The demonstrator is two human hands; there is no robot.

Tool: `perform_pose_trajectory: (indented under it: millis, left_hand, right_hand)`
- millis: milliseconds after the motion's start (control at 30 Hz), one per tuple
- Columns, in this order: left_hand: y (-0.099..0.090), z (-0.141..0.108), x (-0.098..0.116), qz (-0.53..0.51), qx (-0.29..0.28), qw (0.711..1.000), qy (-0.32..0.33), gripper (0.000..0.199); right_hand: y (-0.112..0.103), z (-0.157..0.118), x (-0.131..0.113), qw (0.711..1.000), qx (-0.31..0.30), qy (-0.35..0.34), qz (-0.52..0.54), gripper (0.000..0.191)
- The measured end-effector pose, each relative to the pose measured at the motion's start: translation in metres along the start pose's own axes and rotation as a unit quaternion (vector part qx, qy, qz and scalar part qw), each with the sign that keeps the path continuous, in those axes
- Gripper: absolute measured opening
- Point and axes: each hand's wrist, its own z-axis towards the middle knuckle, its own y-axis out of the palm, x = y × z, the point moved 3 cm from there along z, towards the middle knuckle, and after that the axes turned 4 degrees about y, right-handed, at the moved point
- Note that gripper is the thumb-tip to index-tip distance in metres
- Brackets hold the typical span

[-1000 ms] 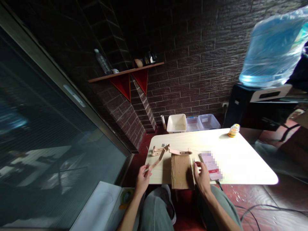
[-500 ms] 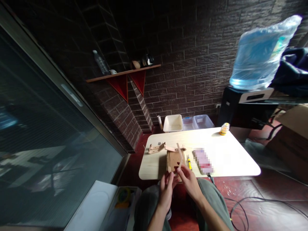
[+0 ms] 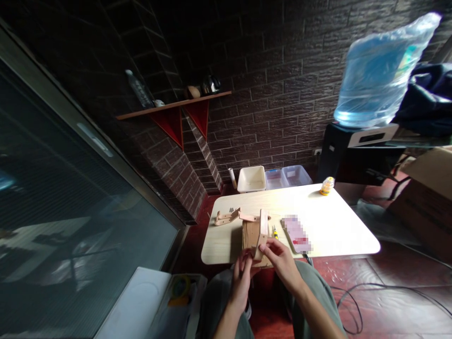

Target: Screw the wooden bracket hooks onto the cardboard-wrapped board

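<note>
My right hand (image 3: 281,260) grips an angled wooden piece (image 3: 262,230), its thumb and fingers closed on the lower part. My left hand (image 3: 242,272) is at the piece's lower end with its fingers pinched together. Whatever sits between those fingertips is too small to make out. Beneath the hands stands a brown box-like block (image 3: 249,236) at the table's near edge. Another wooden piece (image 3: 250,217) lies at its far side. Farther left are wooden bracket parts (image 3: 228,217) with holes. A yellow-and-black screwdriver (image 3: 275,232) lies right of the block.
The pale table (image 3: 339,226) also bears a pixelated pinkish flat object (image 3: 295,234), a small yellow-based bottle (image 3: 327,186) and small dark screw-like bits (image 3: 231,210). Behind it are a cream bin (image 3: 251,179) and clear bins (image 3: 295,175). Cables (image 3: 356,301) trail over the floor at right.
The angled wooden piece has turned in my right hand, so its broad face now shows. The view has shifted slightly; the parts lying on the table look unmoved.
</note>
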Motion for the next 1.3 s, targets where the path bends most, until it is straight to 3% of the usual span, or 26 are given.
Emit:
perform_pose_trajectory:
  millis: [67,167,333,567,733,967,1067,1200,1300]
  left_hand:
    - [-0.002,0.005,0.011,0.075,0.02,0.995,0.059,0.046]
    - [0.002,0.016,0.03,0.145,0.001,0.982,0.12,0.042]
    - [0.01,0.035,0.047,0.179,-0.036,0.975,0.13,0.042]
    - [0.011,0.042,0.051,0.223,-0.035,0.963,0.151,0.033]
    - [0.006,0.034,0.051,0.278,-0.042,0.946,0.161,0.033]
    - [-0.01,0.002,0.024,0.471,-0.115,0.868,0.111,0.047]
    - [-0.015,-0.007,0.02,0.418,-0.127,0.892,0.111,0.028]
    - [-0.007,-0.011,0.025,0.327,-0.126,0.933,0.086,0.053]
    - [0.005,-0.01,0.034,0.324,-0.136,0.928,0.128,0.039]
  right_hand:
    - [-0.002,0.003,0.003,1.0,-0.002,0.001,-0.013,0.039]
    - [-0.003,0.007,0.009,0.999,-0.007,0.006,-0.043,0.043]
    - [-0.001,0.008,0.016,0.993,0.001,-0.004,-0.117,0.04]
    - [-0.004,0.01,0.015,0.977,0.024,-0.055,-0.205,0.033]
    - [-0.011,0.01,0.016,0.986,0.022,-0.01,-0.164,0.041]
    - [-0.023,0.012,0.013,0.995,0.016,0.031,-0.098,0.046]
    - [-0.022,0.01,0.011,0.995,0.019,0.032,-0.087,0.046]
    - [-0.015,0.006,0.012,0.997,0.017,0.039,-0.06,0.043]
    - [-0.009,0.003,0.015,0.997,0.014,0.037,-0.06,0.043]
